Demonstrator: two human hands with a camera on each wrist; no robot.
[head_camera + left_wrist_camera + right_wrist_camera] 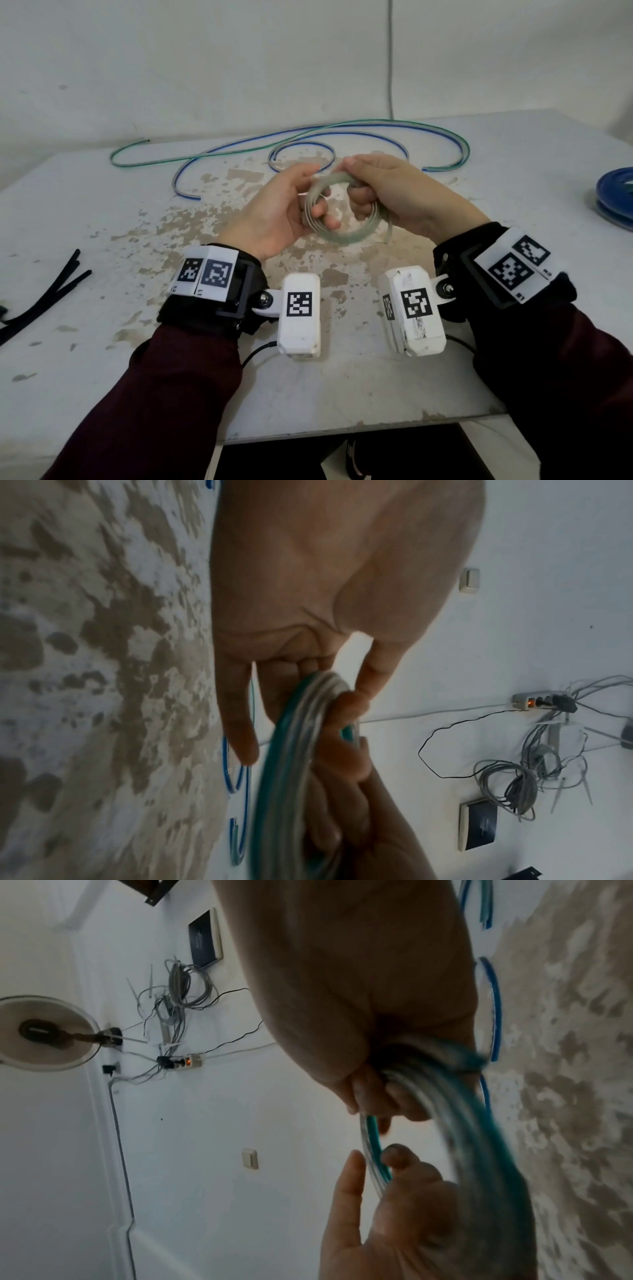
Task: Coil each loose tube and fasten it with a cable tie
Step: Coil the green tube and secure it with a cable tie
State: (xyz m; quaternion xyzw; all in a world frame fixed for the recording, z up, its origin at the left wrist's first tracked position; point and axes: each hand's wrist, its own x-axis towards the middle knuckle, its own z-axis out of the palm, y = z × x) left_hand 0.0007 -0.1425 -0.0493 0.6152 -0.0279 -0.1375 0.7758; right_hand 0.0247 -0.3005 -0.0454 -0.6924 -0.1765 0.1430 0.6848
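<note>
table (342,394) worn, paint flaking | wall: power strip (185,1062), switch (250,1158), fan (44,1033)

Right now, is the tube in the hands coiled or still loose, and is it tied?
Coiled but not tied. The tube forms stacked loops gripped by the left hand and right hand; the cable ties lie on the table.

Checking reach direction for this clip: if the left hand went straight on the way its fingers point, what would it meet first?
The left hand already grips the coil; straight on, it would likely meet the right hand on the coil's far side first, though depth is unclear.

A white surface (102,212) with worn brown patches fills the lower frame; a plain white wall (205,61) stands behind, upper frame.
</note>
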